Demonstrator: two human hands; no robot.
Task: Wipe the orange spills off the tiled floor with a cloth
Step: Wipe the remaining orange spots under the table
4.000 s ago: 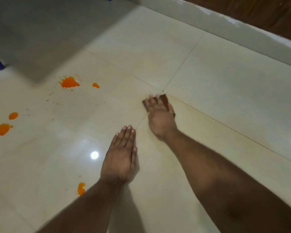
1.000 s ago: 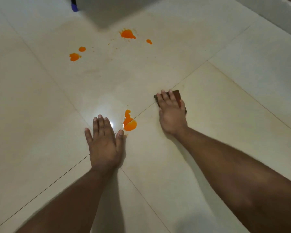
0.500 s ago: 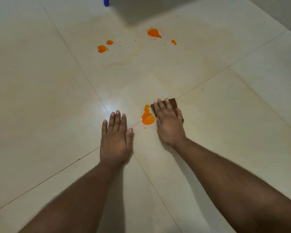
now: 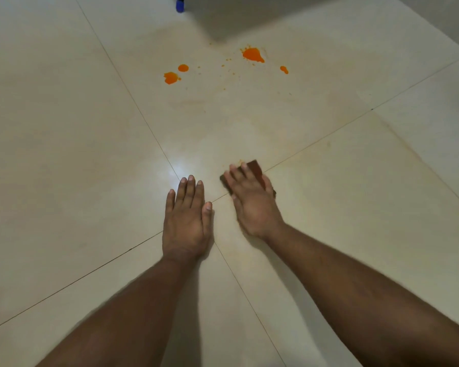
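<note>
Beyond the cloth (image 4: 255, 166) lie orange spills (image 4: 252, 54), then a blue cap (image 4: 180, 6).

We locate left hand (image 4: 186, 223) flat on floor (image 4: 64, 154), at tile-joint crossing. To its right, near but apart: right hand (image 4: 252, 205), pressing on cloth (image 4: 255, 168). Cloth lies between palm and floor, far edge past fingertips. Well ahead of both hands we note left spills (image 4: 171, 77) and right spills (image 4: 252, 54), specks between them. Behind spills, at far edge: furniture leg (image 4: 180, 5).
</note>
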